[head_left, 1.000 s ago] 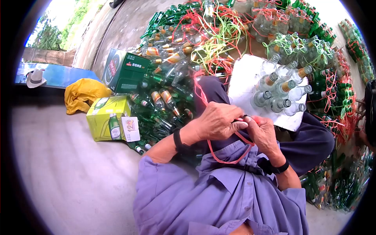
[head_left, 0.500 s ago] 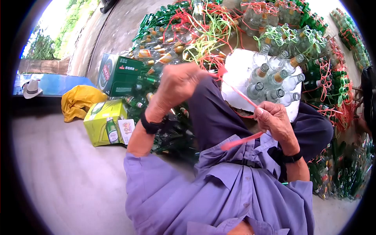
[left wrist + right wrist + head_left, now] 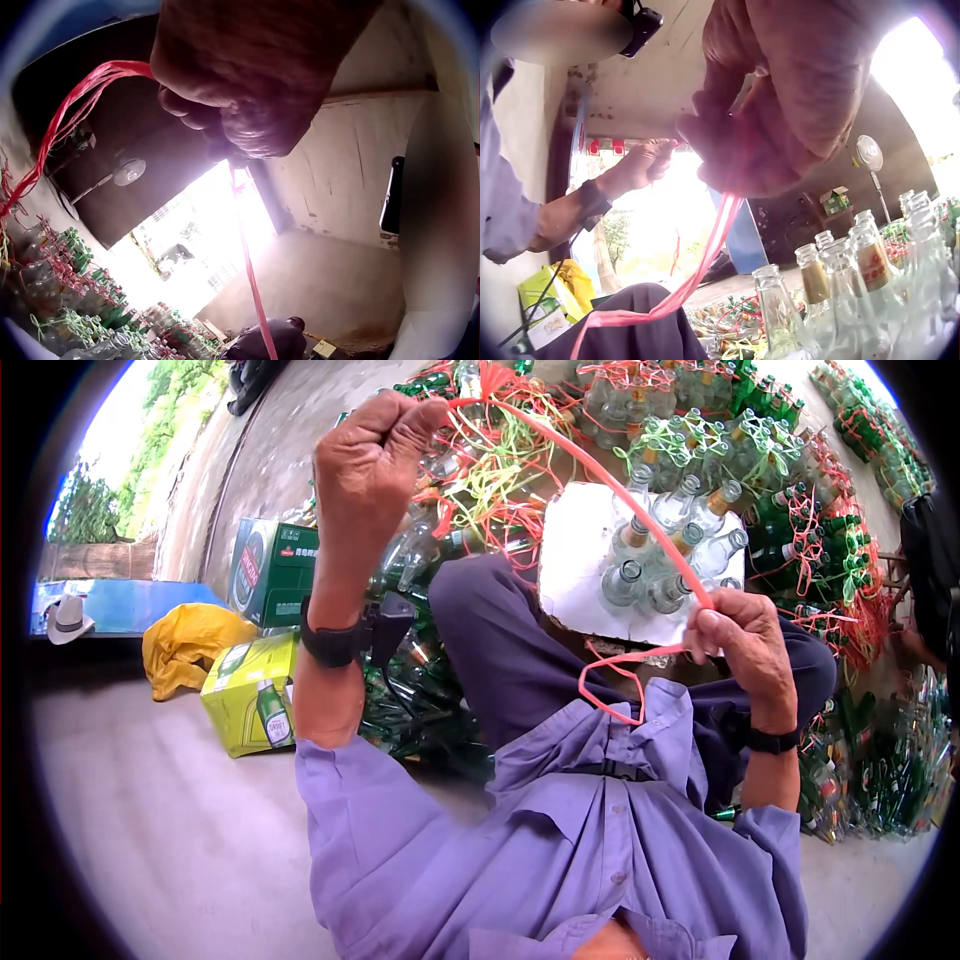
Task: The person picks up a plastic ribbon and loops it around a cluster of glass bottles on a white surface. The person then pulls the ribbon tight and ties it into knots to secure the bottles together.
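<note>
A pink-red plastic strap (image 3: 610, 478) stretches slantwise between the two hands in the head view. At its upper end my left hand (image 3: 368, 465) is raised high, fingers curled round it. Lower down at the right, my right hand (image 3: 745, 645) pinches the strap between thumb and fingers, and a loose tail loops over the lap. In the left wrist view, strands of the strap (image 3: 67, 112) run out of the fist (image 3: 240, 75). Several clear glass bottles (image 3: 672, 592) stand upright on a white board (image 3: 575, 560), just left of the right hand.
Behind the board stand tied bundles of bottles (image 3: 670, 450), with tangled green and red straps (image 3: 500, 490) to their left. A green carton (image 3: 275, 572), a yellow-green carton (image 3: 250, 695) and a yellow cloth (image 3: 185, 645) are at the left. Crossed legs (image 3: 490, 630) flank the board.
The hands were together at the lap a second ago. The left hand has swung up and left with one end of the strap; the right has shifted slightly right and up. The strap is now drawn out.
</note>
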Tool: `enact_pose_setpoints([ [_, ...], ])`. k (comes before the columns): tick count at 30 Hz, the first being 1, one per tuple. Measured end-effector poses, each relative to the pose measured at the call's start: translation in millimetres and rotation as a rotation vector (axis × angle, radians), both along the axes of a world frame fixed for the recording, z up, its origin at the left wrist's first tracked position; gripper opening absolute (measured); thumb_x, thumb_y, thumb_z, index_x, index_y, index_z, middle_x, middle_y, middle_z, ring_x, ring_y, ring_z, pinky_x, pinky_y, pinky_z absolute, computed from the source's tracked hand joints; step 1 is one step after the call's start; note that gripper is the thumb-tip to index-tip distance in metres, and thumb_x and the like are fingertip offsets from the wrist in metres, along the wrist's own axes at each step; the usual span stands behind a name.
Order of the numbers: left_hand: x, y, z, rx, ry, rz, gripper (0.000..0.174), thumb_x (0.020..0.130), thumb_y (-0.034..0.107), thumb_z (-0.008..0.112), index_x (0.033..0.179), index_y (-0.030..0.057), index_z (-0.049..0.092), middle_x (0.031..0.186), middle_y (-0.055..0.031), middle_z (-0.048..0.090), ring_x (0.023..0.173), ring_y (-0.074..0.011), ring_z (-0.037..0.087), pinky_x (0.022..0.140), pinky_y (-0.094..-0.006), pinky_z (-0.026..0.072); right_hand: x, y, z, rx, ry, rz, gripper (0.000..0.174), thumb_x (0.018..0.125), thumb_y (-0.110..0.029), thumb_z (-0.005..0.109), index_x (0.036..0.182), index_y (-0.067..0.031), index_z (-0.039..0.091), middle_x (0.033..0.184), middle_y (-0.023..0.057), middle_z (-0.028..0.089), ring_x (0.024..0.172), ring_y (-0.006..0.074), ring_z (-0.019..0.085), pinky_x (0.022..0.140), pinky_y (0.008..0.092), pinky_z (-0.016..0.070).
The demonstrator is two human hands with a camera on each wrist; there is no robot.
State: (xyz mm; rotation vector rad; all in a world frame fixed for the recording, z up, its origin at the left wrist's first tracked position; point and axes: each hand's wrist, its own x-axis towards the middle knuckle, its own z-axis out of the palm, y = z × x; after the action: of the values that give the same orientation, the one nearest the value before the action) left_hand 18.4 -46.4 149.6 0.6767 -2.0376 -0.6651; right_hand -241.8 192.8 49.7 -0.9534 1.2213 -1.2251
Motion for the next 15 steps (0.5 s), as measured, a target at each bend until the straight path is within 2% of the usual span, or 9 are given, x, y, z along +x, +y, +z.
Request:
enact_pose_setpoints([
  [2, -4.4, -13.9, 1.2, 0.008, -0.026, 0.053, 0.023, 0.093, 0.020, 0.069, 0.082, 0.0006, 0.065, 0.069, 0.0090, 0.049, 0.065, -0.0018, 0.037, 0.056, -0.0186, 0.0293, -12.5, 14.9, -3.4, -0.013, -0.035, -0.088, 0.024, 0.096, -0.016, 0.058, 0.087, 0.0053, 0.063, 0.058, -0.0017, 0.046, 0.050, 0.0083, 0.047, 0.050, 0.0239, 0.0397],
  [4, -11.8, -31.9, -4.2, -0.015, 0.073, -0.017, 0.023, 0.093, 0.019, 0.069, 0.082, 0.0001, 0.066, 0.069, 0.0092, 0.050, 0.065, -0.0021, 0.038, 0.056, -0.0190, 0.0298, -28.5, 29.2, -11.4, -0.090, -0.188, -0.174, 0.028, 0.098, -0.019, 0.055, 0.081, 0.0026, 0.059, 0.054, -0.0039, 0.039, 0.045, 0.0077, 0.042, 0.047, 0.0252, 0.0396],
  [5, -15.3, -38.2, -5.7, 0.045, 0.061, -0.021, 0.022, 0.093, 0.019, 0.070, 0.082, 0.0003, 0.066, 0.069, 0.0093, 0.049, 0.065, -0.0025, 0.037, 0.056, -0.0202, 0.0303, -36.6, 35.0, -13.6, -0.116, -0.196, -0.235, 0.031, 0.099, -0.021, 0.054, 0.074, -0.0030, 0.052, 0.052, -0.0051, 0.033, 0.043, 0.0073, 0.037, 0.045, 0.0265, 0.0394],
  [6, -23.3, -46.7, -13.7, 0.032, 0.100, -0.048, 0.022, 0.092, 0.020, 0.070, 0.082, 0.0008, 0.066, 0.068, 0.0093, 0.049, 0.065, -0.0028, 0.037, 0.056, -0.0212, 0.0307, -49.5, 42.6, -16.5, -0.114, -0.245, -0.271, 0.032, 0.100, -0.020, 0.053, 0.071, -0.0072, 0.047, 0.052, -0.0056, 0.033, 0.043, 0.0058, 0.036, 0.044, 0.0249, 0.0374],
  [9, -48.8, -72.1, -42.2, -0.064, 0.075, -0.037, 0.020, 0.090, 0.018, 0.073, 0.080, 0.0019, 0.067, 0.060, 0.0079, 0.041, 0.058, -0.0043, 0.032, 0.048, -0.0245, 0.0284, -74.7, 52.2, -21.7, -0.114, -0.305, -0.390, 0.033, 0.101, -0.020, 0.054, 0.071, -0.0096, 0.044, 0.054, -0.0067, 0.033, 0.044, 0.0035, 0.035, 0.043, 0.0228, 0.0337],
  [11, -71.5, -86.2, -73.8, 0.018, 0.036, -0.016, 0.024, 0.088, 0.026, 0.074, 0.080, 0.0034, 0.069, 0.057, 0.0036, 0.042, 0.057, -0.0057, 0.035, 0.049, -0.0279, 0.0331, -91.1, 46.3, -26.9, -0.118, -0.296, -0.528, 0.024, 0.101, -0.021, 0.055, 0.082, -0.0069, 0.055, 0.057, -0.0079, 0.039, 0.046, 0.0016, 0.036, 0.043, 0.0209, 0.0312],
  [12, -83.1, -93.5, -91.4, 0.065, 0.027, -0.041, 0.028, 0.088, 0.030, 0.075, 0.080, 0.0035, 0.069, 0.056, 0.0021, 0.043, 0.057, -0.0064, 0.035, 0.050, -0.0294, 0.0350, -97.2, 40.3, -29.8, -0.123, -0.290, -0.536, 0.024, 0.101, -0.021, 0.055, 0.082, -0.0069, 0.055, 0.057, -0.0079, 0.039, 0.046, 0.0016, 0.036, 0.043, 0.0209, 0.0312],
  [14, -106.0, -96.0, -115.1, 0.127, -0.100, 0.036, 0.034, 0.089, 0.035, 0.073, 0.078, 0.0036, 0.069, 0.055, -0.0017, 0.047, 0.056, -0.0073, 0.038, 0.052, -0.0312, 0.0379, -110.3, 25.7, -40.6, -0.117, -0.364, -0.718, 0.019, 0.100, -0.021, 0.058, 0.099, -0.0037, 0.064, 0.064, -0.0084, 0.047, 0.050, 0.0010, 0.040, 0.046, 0.0212, 0.0329],
  [15, -119.5, -88.9, -121.1, 0.278, -0.094, 0.049, 0.035, 0.090, 0.034, 0.070, 0.075, 0.0031, 0.067, 0.056, -0.0052, 0.053, 0.055, -0.0098, 0.042, 0.054, -0.0319, 0.0398, -117.8, 17.8, -49.3, -0.117, -0.403, -0.749, 0.019, 0.098, -0.021, 0.060, 0.104, -0.0026, 0.064, 0.068, -0.0083, 0.049, 0.054, 0.0015, 0.042, 0.050, 0.0220, 0.0359],
])
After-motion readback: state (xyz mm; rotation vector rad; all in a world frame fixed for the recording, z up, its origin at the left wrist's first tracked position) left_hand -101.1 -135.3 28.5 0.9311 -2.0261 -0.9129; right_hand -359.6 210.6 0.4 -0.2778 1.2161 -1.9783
